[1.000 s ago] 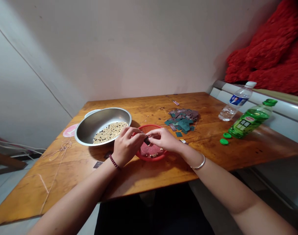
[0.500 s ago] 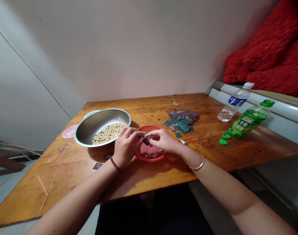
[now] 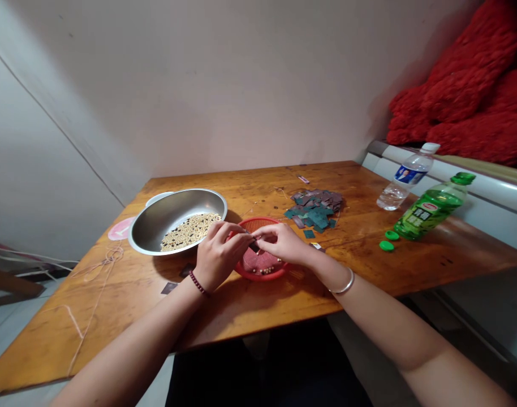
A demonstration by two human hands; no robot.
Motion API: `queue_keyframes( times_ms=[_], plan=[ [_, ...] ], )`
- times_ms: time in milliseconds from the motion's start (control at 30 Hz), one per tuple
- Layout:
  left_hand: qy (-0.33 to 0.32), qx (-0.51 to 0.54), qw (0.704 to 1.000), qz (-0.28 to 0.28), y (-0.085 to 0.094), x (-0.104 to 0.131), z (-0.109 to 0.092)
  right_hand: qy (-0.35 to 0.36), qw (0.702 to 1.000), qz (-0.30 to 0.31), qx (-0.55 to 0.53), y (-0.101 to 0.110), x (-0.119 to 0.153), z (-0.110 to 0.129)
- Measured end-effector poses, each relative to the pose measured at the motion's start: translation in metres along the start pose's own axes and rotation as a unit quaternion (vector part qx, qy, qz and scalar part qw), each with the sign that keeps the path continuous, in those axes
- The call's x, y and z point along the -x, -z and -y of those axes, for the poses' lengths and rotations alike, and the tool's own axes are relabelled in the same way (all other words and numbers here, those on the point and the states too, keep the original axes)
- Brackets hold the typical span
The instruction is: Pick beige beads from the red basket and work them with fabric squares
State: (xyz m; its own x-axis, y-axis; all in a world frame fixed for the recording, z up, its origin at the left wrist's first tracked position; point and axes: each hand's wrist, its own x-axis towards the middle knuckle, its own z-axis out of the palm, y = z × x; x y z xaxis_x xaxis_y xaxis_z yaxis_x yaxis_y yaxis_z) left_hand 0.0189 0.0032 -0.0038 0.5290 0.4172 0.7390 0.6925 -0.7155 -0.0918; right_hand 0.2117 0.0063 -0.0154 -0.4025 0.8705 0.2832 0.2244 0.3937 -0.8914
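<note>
My left hand [image 3: 220,249] and my right hand [image 3: 281,243] meet over a red plastic basket [image 3: 262,277]. Between their pinched fingertips is a small dark square piece [image 3: 254,246], gripped from both sides. Whether anything else is folded into it I cannot make out. A few pale beads [image 3: 267,271] lie at the near side of the basket. Left of it a steel basin [image 3: 146,223], tilted, holds many pale and dark beads [image 3: 188,232]. Behind and to the right lies a pile of green and brown square pieces [image 3: 315,209].
A water bottle [image 3: 405,181] and a green drink bottle [image 3: 432,209] stand at the right, with two green caps [image 3: 386,246] beside them. Loose string [image 3: 101,265] trails over the left of the wooden table [image 3: 224,322]. Red fluffy material [image 3: 466,96] is heaped at the back right.
My fingers have shifted slightly around the dark piece, and more of it shows below the fingertips. The basin, basket and bottles stay where they were.
</note>
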Motion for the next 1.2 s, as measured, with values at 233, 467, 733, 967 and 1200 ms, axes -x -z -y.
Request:
queue_keyframes(
  times_ms=[233,467,733,967,1200],
  plan=[
    [0.001,0.007,1.0,0.001,0.0,-0.001,-0.001,0.006,1.0,0.003,0.013,0.0,0.001,-0.001],
    [0.041,0.011,0.999,-0.006,-0.001,-0.002,-0.006,0.002,1.0,0.002,0.026,-0.001,0.0,-0.003],
    [0.035,0.026,0.999,0.006,-0.001,-0.001,-0.01,0.005,1.0,0.011,0.027,-0.002,0.001,-0.005],
    [0.067,0.025,0.997,-0.017,-0.002,-0.001,-0.007,-0.006,1.0,0.002,0.015,-0.002,0.001,-0.003],
    [0.064,0.026,0.998,-0.013,-0.002,-0.001,-0.009,-0.011,1.0,0.003,-0.002,-0.001,0.001,0.0]
  ],
)
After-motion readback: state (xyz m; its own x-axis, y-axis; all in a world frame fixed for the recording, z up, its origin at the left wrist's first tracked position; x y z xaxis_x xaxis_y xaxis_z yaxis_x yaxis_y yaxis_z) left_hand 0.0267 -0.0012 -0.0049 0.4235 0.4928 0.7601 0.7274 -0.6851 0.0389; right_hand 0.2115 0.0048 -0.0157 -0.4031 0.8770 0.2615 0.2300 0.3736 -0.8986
